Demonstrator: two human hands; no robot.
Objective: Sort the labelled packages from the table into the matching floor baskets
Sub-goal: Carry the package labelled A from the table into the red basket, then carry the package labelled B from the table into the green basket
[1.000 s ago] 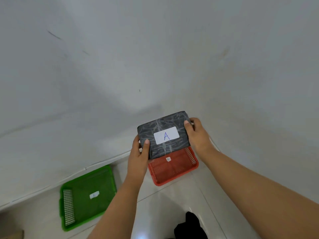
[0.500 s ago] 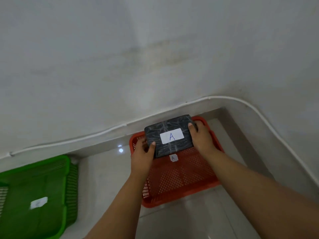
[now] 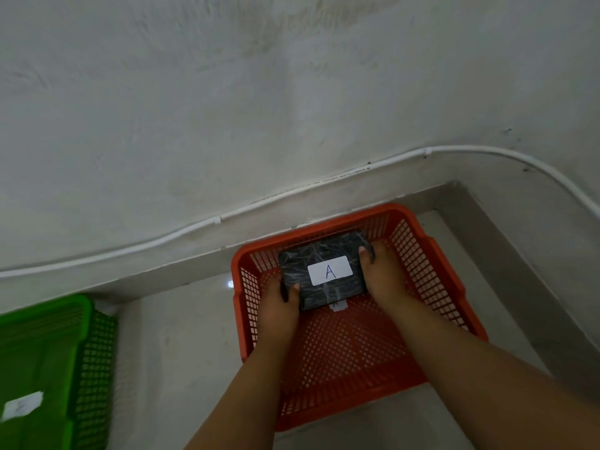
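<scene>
Tiled floor, red basket, package held inside

We see the package inside the right-hand basket, toward its far wall, between both hands; second basket sits well apart at left.

White cable along wall base; glossy tiled floor below.

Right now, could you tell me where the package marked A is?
In the head view, the package sits low inside the red basket, toward its far side by the wall, held between the left hand and right hand.
</scene>
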